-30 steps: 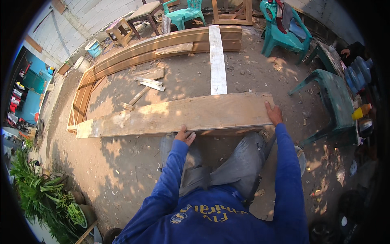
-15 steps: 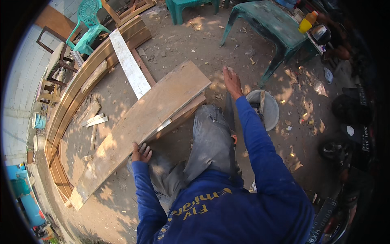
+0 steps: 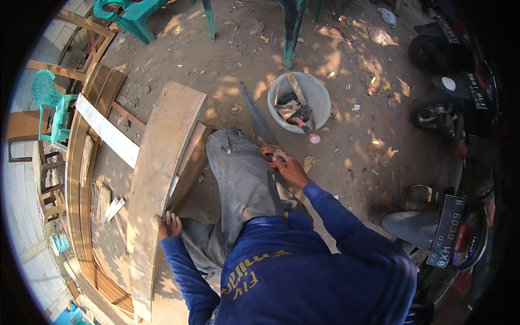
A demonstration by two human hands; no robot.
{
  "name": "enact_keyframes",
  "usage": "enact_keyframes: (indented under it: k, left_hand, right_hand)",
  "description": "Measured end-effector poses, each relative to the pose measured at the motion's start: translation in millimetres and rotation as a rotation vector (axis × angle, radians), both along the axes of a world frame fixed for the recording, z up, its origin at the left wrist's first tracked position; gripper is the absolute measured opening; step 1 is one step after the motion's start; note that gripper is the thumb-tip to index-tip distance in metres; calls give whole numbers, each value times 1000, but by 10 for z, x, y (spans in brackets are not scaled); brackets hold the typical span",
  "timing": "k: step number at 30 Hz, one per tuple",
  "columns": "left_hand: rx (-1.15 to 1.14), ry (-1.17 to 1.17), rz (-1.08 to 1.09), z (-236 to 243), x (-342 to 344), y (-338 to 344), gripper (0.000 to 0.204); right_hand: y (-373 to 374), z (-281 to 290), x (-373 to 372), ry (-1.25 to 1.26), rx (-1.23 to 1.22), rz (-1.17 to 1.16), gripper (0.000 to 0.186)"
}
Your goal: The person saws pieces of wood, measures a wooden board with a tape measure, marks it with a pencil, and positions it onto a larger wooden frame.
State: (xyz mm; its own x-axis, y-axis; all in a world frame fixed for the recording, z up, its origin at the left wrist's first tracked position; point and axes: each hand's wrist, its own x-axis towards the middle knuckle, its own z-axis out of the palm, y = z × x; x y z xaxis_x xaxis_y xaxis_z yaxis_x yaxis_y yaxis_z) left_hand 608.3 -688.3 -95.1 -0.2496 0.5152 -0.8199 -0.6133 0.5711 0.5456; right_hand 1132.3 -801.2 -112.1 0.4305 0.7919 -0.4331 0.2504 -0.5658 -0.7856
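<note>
A wide wooden board [image 3: 157, 146] slants across the left-middle, lying over another piece of wood [image 3: 190, 162] and the end of a white-faced plank [image 3: 105, 127]. My left hand [image 3: 170, 225] grips its near right edge, thumb on the top face and fingers curled at the side. Beside my right knee is a handsaw with a dark blade [image 3: 255, 114] pointing away from me and an orange handle. My right hand [image 3: 291, 170] is closed around that handle, which the fingers partly cover.
A grey bucket [image 3: 326, 103] with a wooden stick and several tools stands ahead to the right. Long curved wooden frame pieces [image 3: 76, 179] lie at the left, with offcuts [image 3: 112, 208] nearby. Green plastic furniture [image 3: 295, 32] stands at the far side, parked motorbikes [image 3: 411, 225] at the right.
My right hand has come back from its outstretched reach near the bucket and closed on the handsaw's handle. My left hand stays on the board's edge. The view has turned to the right.
</note>
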Motion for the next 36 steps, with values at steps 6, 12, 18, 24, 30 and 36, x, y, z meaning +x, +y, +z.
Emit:
enact_keyframes:
  k: [6,12,18,24,30,36]
  left_hand:
    - [17,-44,-44,31,215,102,69]
    - [-63,96,-241,184,379,88,93]
    - [-75,114,-266,230,461,72,99]
    - [-68,143,-252,307,573,27,101]
    - [-106,254,-303,571,651,-139,92]
    - [88,1106,-906,768,658,-1007,94]
  right_hand:
    - [176,-459,182,-106,-175,226,51]
    - [322,45,288,-48,-216,253,54]
    - [371,1222,941,632,69,350,42]
    - [1023,188,1947,-526,51,47,26]
    - [1270,-1037,2099,-805,-199,397,23]
    - [1220,-1191,2196,-877,-186,322,19]
